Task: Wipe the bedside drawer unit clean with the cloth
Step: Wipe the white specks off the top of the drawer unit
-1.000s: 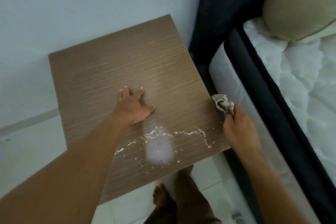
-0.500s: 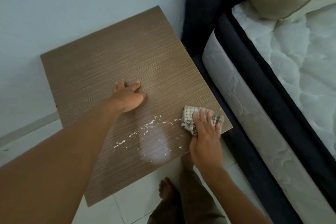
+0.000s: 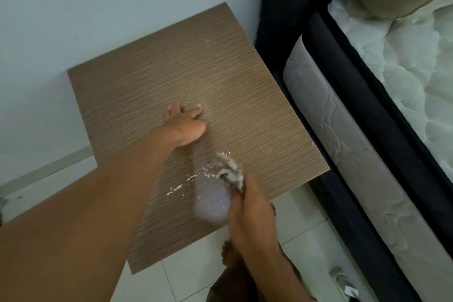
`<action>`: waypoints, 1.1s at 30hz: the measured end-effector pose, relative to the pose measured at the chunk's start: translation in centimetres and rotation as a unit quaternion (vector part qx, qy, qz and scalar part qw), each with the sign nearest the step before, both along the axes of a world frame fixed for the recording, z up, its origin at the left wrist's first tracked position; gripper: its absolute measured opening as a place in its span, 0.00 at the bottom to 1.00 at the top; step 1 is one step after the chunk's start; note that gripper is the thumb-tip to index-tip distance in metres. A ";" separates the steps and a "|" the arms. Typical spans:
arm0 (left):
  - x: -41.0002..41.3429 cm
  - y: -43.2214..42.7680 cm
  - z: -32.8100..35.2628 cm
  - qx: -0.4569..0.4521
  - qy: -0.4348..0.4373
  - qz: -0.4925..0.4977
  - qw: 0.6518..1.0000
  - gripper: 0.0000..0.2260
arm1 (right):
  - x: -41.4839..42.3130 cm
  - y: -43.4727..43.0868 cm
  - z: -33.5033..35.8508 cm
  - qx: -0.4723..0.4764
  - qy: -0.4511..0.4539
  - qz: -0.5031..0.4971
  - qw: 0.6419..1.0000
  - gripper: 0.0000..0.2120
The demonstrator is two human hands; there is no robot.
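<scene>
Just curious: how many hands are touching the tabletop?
2: the left hand rests flat mid-top; the right hand presses the cloth near the front edge.

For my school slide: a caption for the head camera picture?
Right hand wipes white crumbs off the wooden drawer unit with a cloth.

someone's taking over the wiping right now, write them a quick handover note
Left hand: empty, pressed flat on the middle of the brown wood-grain drawer unit top.
Right hand: gripping the bunched checked cloth, which is on the top near the front edge, at the white crumbs.
Done: the back and right parts of the top look clean.
Left: sweep up the line of crumbs and the pale smear beside the cloth. The unit's front and sides are out of sight.
</scene>
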State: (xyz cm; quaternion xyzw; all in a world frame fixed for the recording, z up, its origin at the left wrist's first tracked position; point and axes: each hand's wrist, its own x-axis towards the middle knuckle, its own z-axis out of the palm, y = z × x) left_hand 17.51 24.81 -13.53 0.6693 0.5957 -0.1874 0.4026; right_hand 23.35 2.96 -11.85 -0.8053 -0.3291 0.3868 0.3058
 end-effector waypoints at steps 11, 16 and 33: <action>-6.5 -3.6 -1.1 0.215 -0.013 -0.003 0.976 0.24 | 10.0 15.7 1.1 0.082 -0.197 0.176 0.961 0.11; -8.5 -5.2 -1.3 0.203 0.029 0.006 0.979 0.25 | 9.4 22.2 -2.8 0.057 -0.275 0.245 0.928 0.16; -8.7 -3.2 -0.2 0.059 0.028 0.020 0.998 0.25 | 5.3 1.5 -7.0 0.128 -0.222 0.402 0.879 0.25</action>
